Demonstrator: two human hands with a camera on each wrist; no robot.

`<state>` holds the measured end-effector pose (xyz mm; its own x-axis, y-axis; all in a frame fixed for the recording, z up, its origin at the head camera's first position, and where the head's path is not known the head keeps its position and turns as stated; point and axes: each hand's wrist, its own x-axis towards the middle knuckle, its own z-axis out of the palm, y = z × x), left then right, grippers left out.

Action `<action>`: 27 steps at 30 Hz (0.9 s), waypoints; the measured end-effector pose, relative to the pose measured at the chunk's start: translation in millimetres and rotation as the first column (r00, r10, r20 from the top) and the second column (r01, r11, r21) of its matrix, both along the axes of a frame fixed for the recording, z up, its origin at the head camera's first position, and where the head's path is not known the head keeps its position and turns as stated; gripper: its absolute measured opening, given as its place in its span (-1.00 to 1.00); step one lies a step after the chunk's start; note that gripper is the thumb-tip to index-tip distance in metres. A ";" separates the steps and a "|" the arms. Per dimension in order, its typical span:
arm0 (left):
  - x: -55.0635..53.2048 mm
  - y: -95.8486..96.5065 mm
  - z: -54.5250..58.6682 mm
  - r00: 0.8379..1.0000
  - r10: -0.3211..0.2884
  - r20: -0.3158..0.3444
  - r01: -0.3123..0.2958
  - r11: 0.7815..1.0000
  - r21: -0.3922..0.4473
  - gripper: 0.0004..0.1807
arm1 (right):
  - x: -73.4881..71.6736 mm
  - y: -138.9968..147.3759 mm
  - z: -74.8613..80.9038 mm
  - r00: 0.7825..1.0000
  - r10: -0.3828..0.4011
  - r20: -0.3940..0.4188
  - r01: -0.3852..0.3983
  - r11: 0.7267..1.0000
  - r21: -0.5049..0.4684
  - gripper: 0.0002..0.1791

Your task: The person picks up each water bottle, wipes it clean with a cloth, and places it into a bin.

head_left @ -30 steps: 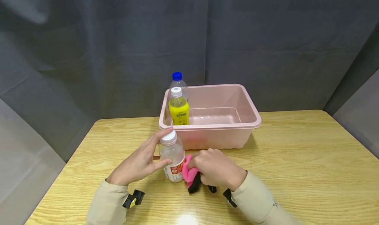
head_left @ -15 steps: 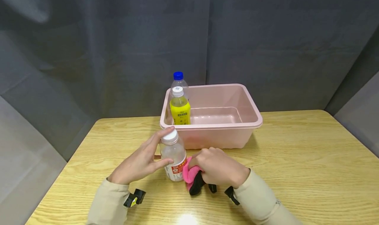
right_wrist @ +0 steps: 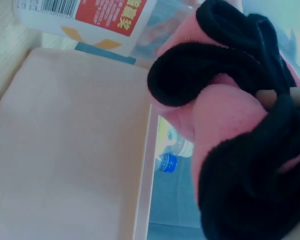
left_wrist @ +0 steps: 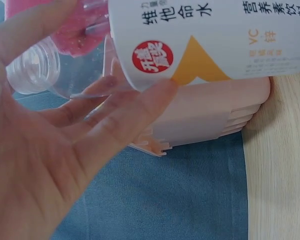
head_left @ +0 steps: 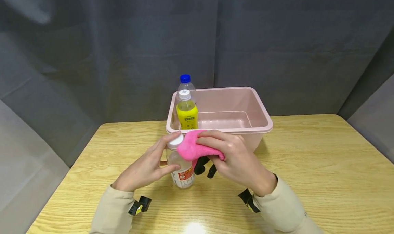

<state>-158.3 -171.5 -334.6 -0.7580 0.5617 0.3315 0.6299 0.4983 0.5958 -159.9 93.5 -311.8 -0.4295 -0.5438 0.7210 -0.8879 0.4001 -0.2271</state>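
A clear plastic bottle (head_left: 184, 174) with a white cap (head_left: 174, 140) and a white, red and orange label stands upright on the table. My left hand (head_left: 146, 165) holds it from the left, one finger up by the cap and the thumb across the body. My right hand (head_left: 235, 155) grips a pink cloth (head_left: 192, 146) with black trim, which covers the bottle's upper right side near the cap. In the right wrist view the bunched cloth (right_wrist: 230, 110) shows its black edging beside the bottle label (right_wrist: 110, 17).
Behind the hands stands a pink plastic bin (head_left: 261, 128). At its left end are a bottle of yellow drink (head_left: 187, 116) with a white cap and a clear bottle with a blue cap (head_left: 185, 78). A dark curtain (head_left: 154, 56) hangs behind the wooden table (head_left: 307, 165).
My right hand has raised the pink cloth from the bottle's lower right side to its shoulder and cap. My left hand has stayed in place on the bottle.
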 end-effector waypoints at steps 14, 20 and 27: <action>-0.9 1.1 0.4 1.000 -0.016 -0.009 0.016 1.000 0.010 -0.11 | 2.8 -0.1 0.5 0.999 -0.030 -0.025 0.033 0.991 0.133 -0.44; -0.8 2.0 0.4 1.000 -0.017 -0.007 0.017 1.000 0.007 -0.09 | 3.2 -1.5 -1.4 0.999 -0.044 -0.010 0.045 0.966 0.253 -0.47; 0.4 0.8 0.2 1.000 -0.006 -0.017 0.006 1.000 0.000 -0.11 | -1.4 -10.3 -21.0 0.988 -0.039 0.147 -0.030 0.897 0.440 -0.54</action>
